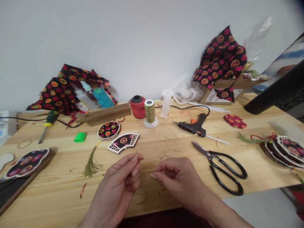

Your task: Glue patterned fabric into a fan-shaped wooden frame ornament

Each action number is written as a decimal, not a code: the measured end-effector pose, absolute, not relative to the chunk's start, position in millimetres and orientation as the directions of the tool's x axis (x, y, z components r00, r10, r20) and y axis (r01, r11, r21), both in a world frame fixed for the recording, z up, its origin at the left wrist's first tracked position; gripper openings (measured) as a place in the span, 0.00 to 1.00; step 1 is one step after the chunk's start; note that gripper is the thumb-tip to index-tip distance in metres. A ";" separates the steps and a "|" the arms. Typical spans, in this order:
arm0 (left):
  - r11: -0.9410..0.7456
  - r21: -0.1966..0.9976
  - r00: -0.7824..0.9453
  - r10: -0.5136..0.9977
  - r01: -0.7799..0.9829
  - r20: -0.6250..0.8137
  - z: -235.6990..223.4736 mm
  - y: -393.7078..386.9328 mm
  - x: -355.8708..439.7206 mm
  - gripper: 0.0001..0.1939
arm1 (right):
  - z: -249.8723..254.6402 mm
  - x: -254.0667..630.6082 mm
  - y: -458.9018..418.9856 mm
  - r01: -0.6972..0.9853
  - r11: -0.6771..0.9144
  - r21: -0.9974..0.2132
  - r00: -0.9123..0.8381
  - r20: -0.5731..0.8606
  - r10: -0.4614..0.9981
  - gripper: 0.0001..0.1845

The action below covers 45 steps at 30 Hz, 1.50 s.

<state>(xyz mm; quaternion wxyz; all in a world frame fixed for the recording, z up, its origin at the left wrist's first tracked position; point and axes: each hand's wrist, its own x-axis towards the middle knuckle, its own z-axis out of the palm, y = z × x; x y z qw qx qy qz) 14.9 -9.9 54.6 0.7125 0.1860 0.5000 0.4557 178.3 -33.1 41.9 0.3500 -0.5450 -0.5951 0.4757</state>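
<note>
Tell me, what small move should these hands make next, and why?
Perhaps ease the right hand toward the left hand. Both are pinched with a gap between them, and the scissors lie unheld on the table, so closing that gap seems likelier than cutting. Whether they hold anything is too fine to tell.

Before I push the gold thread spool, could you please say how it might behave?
The gold thread spool likely slides upright if pushed low, given its flared white base. Pushed high, it may tip, being tall and narrow. Laid over, its round body could roll.
</note>
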 end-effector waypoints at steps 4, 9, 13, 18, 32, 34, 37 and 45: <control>0.494 0.738 0.074 0.849 -0.460 -0.523 51.5 -8.6 14.1 0.11 | 47.3 179.6 -33.9 0.221 -0.079 -0.972 0.006 -0.080 0.997 0.11; 0.538 0.745 0.094 0.830 -0.394 -0.549 46.5 -16.3 20.3 0.10 | 48.8 167.0 -38.9 0.464 0.225 -0.857 0.174 0.338 0.925 0.11; 0.590 0.724 0.123 0.798 -0.358 -0.590 45.6 -21.0 23.8 0.10 | 39.7 154.2 -42.5 0.617 0.374 -0.692 0.107 0.545 0.832 0.11; 0.574 0.739 0.155 0.814 -0.351 -0.559 43.4 -21.5 23.9 0.11 | 32.8 149.6 -44.0 0.675 0.363 -0.642 0.097 0.565 0.819 0.12; 0.593 0.750 0.143 0.803 -0.294 -0.579 43.7 -21.5 23.5 0.15 | 26.4 147.4 -46.0 0.593 0.403 -0.697 0.066 0.541 0.838 0.10; 0.594 0.751 0.140 0.802 -0.289 -0.580 43.2 -21.9 22.6 0.15 | 26.2 147.3 -46.3 0.592 0.397 -0.701 0.057 0.527 0.848 0.10; 0.596 0.749 0.138 0.800 -0.289 -0.583 42.8 -22.0 22.1 0.16 | 26.0 147.2 -46.6 0.591 0.382 -0.710 0.045 0.503 0.863 0.10; 0.608 0.733 0.138 0.790 -0.305 -0.597 41.4 -19.6 24.5 0.16 | 24.4 146.9 -46.5 0.582 0.343 -0.737 0.004 0.424 0.905 0.10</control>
